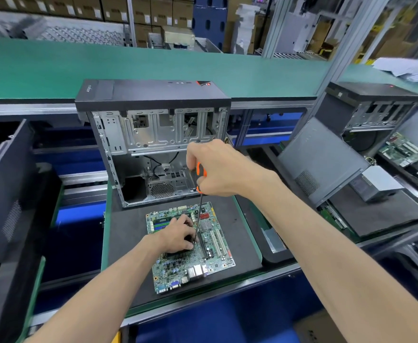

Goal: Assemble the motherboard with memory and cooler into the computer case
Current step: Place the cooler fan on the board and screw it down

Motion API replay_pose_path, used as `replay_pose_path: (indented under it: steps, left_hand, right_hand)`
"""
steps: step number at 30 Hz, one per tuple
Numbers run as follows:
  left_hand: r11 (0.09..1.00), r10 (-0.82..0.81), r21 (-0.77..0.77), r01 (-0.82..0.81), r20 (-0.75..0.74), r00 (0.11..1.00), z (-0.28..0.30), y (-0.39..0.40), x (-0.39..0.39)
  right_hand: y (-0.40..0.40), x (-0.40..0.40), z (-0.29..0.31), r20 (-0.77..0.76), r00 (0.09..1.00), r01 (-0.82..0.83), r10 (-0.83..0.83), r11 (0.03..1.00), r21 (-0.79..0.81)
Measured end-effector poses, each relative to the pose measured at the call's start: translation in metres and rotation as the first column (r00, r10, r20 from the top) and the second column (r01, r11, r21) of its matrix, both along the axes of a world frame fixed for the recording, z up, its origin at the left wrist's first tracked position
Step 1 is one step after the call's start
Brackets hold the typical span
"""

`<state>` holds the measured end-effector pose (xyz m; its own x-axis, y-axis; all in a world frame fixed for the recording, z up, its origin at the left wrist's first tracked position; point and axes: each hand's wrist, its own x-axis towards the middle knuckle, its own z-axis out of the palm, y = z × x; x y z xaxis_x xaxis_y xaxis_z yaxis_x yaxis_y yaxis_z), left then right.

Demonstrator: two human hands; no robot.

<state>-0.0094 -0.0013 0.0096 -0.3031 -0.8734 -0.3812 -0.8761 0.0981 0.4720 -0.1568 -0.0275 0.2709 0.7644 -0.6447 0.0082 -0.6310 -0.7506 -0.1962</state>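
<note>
Inside, computer case (153,134) holds only cables (162,164) — motherboard (215,248) lies outside.

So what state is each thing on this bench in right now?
Case: open, standing behind the board, no board inside.
Motherboard: flat on the black mat, outside the case.
Cooler: on the board, under the left hand.
Screwdriver: upright, tip down at the cooler's edge.
Left hand: holds the cooler.
Right hand: grips the screwdriver's handle.

You get bright, even overhead light and soft shadows; centre is sharp; edges bow with wide-angle distortion; far shelves smear with blur
</note>
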Motion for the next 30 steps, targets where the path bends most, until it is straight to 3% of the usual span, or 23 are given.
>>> replay_pose_path:
  steps: [5,10,15,19,21,24,26,29,30]
  left_hand:
    - [1.000,0.005,0.002,-0.005,0.004,1.000,0.004,0.000,-0.001]
    - [1.000,-0.001,0.005,0.001,-0.005,1.000,0.003,0.001,-0.001]
    - [1.000,0.006,0.013,-0.006,-0.016,1.000,0.004,0.001,-0.002]
    - [1.000,-0.004,0.011,0.004,-0.003,1.000,0.003,0.000,-0.002]
    - [1.000,-0.009,0.010,0.009,0.001,1.000,0.001,0.000,-0.002]
    - [1.000,0.004,0.023,-0.003,-0.010,1.000,0.003,0.000,-0.002]
    - [1.000,0.004,0.017,-0.004,-0.014,1.000,0.002,0.000,-0.001]
    - [1.000,0.009,0.019,-0.008,-0.026,1.000,0.002,0.001,-0.001]
    - [1.000,0.013,0.022,-0.012,-0.024,1.000,0.002,0.001,-0.001]
  right_hand:
    - [0.003,0.006,-0.007,-0.009,0.995,0.093,-0.100,0.950,-0.298]
    - [-0.003,0.000,-0.003,0.018,1.000,-0.006,0.006,1.000,0.003]
    - [-0.005,-0.003,-0.011,-0.003,0.993,0.113,-0.121,0.934,-0.338]
    - [-0.008,-0.010,-0.003,0.013,1.000,0.021,-0.021,1.000,-0.022]
    - [-0.006,-0.007,-0.006,0.013,0.999,0.053,-0.052,0.996,-0.067]
    - [0.000,0.000,-0.009,-0.020,0.993,0.105,-0.118,0.938,-0.331]
    - [0.002,0.002,-0.006,-0.021,0.999,0.035,-0.042,0.964,-0.265]
    - [0.002,0.003,0.000,-0.002,1.000,-0.004,0.004,1.000,-0.003]
    - [0.002,0.004,-0.001,0.005,1.000,0.017,-0.017,1.000,-0.016]
